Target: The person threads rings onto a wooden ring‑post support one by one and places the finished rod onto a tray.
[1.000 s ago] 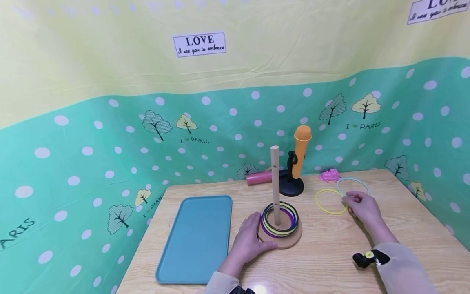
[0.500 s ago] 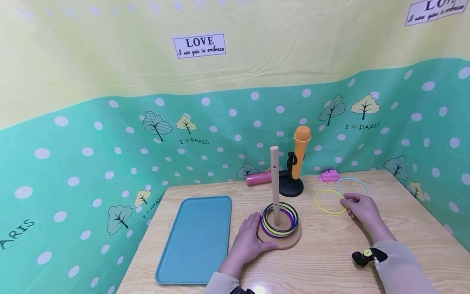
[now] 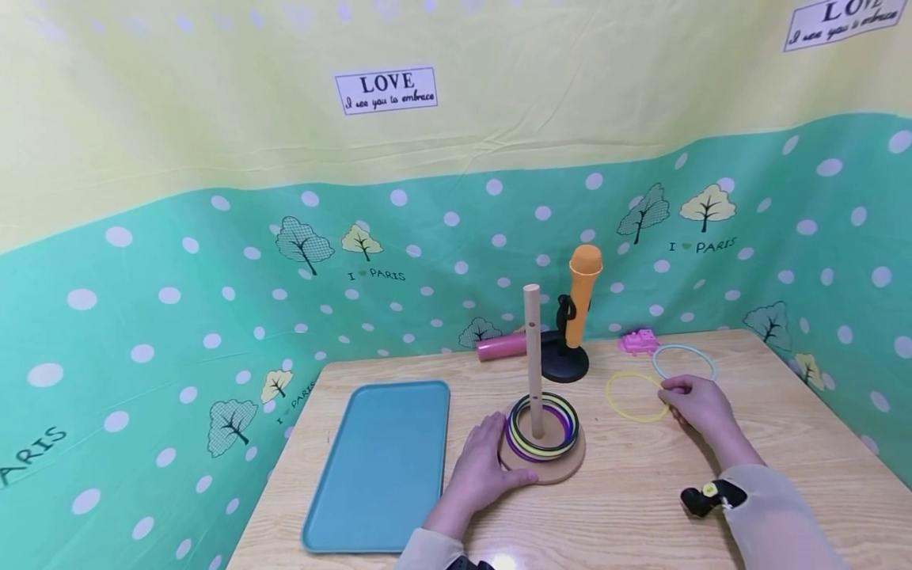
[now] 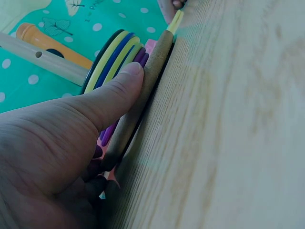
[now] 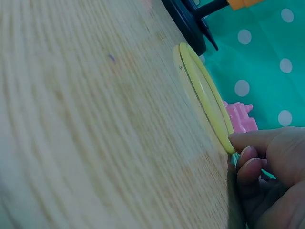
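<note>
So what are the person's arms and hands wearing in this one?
Both hands, left hand and right hand, are bare, with no gloves or rings visible. Each arm has a pale beige sleeve. A small black device with a yellow spot sits at the right wrist.

Tray [image 3: 378, 463] left of ring stand [image 3: 541, 459], loose rings [image 3: 636, 396] right.
</note>
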Demonstrator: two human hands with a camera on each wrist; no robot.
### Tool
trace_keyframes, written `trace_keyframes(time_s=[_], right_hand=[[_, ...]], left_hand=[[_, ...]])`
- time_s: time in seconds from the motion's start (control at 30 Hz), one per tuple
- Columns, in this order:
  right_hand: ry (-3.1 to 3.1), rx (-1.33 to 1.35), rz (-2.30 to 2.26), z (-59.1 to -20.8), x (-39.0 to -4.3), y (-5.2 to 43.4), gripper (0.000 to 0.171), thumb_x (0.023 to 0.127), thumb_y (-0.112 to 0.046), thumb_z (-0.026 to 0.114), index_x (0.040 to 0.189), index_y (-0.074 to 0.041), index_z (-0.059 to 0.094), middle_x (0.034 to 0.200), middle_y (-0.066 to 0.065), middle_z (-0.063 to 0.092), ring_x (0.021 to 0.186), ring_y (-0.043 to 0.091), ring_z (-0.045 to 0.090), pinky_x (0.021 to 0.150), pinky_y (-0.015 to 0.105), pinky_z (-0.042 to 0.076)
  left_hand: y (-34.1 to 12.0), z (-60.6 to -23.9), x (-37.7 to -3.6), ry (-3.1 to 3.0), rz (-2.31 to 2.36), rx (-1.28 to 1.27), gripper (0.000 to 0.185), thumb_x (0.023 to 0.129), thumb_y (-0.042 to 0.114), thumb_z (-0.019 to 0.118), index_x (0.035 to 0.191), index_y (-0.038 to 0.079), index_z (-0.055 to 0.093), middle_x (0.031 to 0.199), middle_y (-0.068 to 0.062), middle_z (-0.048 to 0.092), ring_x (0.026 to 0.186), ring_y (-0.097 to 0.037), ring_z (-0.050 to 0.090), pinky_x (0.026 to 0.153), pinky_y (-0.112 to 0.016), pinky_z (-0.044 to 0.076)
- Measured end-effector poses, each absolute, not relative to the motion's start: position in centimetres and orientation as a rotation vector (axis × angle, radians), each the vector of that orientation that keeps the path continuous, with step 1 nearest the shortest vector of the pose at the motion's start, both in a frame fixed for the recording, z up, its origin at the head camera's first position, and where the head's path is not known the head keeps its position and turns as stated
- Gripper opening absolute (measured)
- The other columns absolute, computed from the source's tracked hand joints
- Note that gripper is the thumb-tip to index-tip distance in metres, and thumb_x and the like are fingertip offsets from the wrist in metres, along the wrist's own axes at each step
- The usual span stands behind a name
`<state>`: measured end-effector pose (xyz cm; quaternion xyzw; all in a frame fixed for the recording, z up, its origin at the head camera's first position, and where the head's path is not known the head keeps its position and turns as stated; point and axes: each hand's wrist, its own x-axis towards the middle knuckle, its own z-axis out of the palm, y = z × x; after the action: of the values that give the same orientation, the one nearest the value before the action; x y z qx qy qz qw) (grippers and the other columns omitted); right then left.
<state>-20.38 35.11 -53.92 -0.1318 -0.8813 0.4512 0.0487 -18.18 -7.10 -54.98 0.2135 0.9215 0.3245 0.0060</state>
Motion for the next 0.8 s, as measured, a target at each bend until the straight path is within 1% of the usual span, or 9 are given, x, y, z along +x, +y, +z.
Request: trace_keyframes(time_s=[0.17,0.43,0.57,0.67,0.8], right_hand=[[-2.711,-0.373,1.312,-53.87,-20.33,35.01,0.032,0.108,-0.015,0.066,0.125,0.013,0.066,0.077,0.007,0.065,0.066,0.021,0.063,0.055,0.029,0.054],[-2.731,-0.325,1.208,-54.01,-20.18,35.07,0.031,0.107,-0.019,0.064,0.117,0.011,0.071,0.071,0.003,0.064,0.064,0.021,0.063,0.062,0.031,0.05],[-2.716,-0.337,1.226,-54.12,-20.03,35.0,0.033,0.109,-0.02,0.065,0.118,0.011,0.071,0.073,0.004,0.064,0.065,0.02,0.063,0.058,0.028,0.052],[-2.676,-0.37,1.29,-54.27,-19.93,34.94,0.035,0.11,-0.02,0.066,0.122,0.012,0.07,0.078,0.007,0.066,0.067,0.02,0.063,0.055,0.026,0.057],[-2.617,-0.411,1.365,-54.45,-19.81,34.82,0.037,0.11,-0.02,0.067,0.126,0.013,0.068,0.084,0.009,0.067,0.07,0.017,0.065,0.056,0.026,0.06]], left_hand=[[-7.1,-54.98,-18.18,2.886,1.015,0.672,0.122,0.081,0.056,0.098,0.168,-0.005,0.038,0.17,-0.025,0.044,0.159,-0.042,0.039,0.135,-0.054,0.027],[-7.13,-54.99,-18.18,2.888,1.014,0.674,0.121,0.081,0.055,0.098,0.167,-0.005,0.038,0.17,-0.025,0.044,0.159,-0.042,0.039,0.135,-0.054,0.027],[-7.09,-54.96,-18.18,2.886,1.014,0.673,0.121,0.081,0.054,0.098,0.167,-0.006,0.038,0.169,-0.025,0.044,0.159,-0.042,0.039,0.135,-0.054,0.027],[-7.05,-54.92,-18.16,2.888,1.011,0.672,0.121,0.081,0.055,0.098,0.167,-0.005,0.038,0.169,-0.025,0.044,0.159,-0.042,0.04,0.135,-0.054,0.027],[-7.07,-54.9,-18.16,2.877,1.031,0.671,0.121,0.081,0.054,0.098,0.167,-0.006,0.038,0.169,-0.026,0.044,0.159,-0.042,0.04,0.135,-0.054,0.027]])
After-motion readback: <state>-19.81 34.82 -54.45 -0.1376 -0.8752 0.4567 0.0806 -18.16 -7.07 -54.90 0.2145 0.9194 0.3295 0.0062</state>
